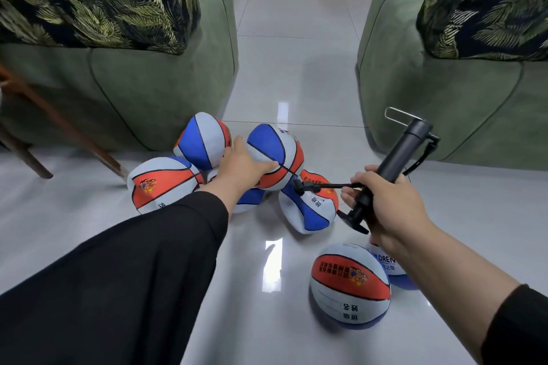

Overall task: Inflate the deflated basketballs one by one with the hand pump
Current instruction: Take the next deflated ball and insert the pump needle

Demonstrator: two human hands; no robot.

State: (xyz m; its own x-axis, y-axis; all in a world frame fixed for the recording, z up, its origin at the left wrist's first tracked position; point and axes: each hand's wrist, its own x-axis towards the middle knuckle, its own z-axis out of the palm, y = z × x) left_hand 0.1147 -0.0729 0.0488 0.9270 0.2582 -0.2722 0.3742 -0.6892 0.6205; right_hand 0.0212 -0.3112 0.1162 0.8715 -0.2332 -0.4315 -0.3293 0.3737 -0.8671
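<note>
Several red, white and blue basketballs lie in a pile on the floor between two sofas. My left hand (241, 167) grips one dented ball (278, 147) at the top of the pile, fingers curled round its side. My right hand (388, 204) holds the black hand pump (394, 161) by its barrel, tilted up to the right, its handle low near my palm. The pump's thin hose (323, 186) runs left to a nozzle over a folded flat ball (310, 207). A round, full ball (350, 286) sits near my right forearm, with another ball (388, 264) partly hidden behind it.
A green sofa (148, 92) with a leaf-print cushion stands on the left, a second green sofa (444, 83) on the right. Glossy grey tile floor (296, 68) runs between them. Wooden chair legs (44, 127) stand at the far left.
</note>
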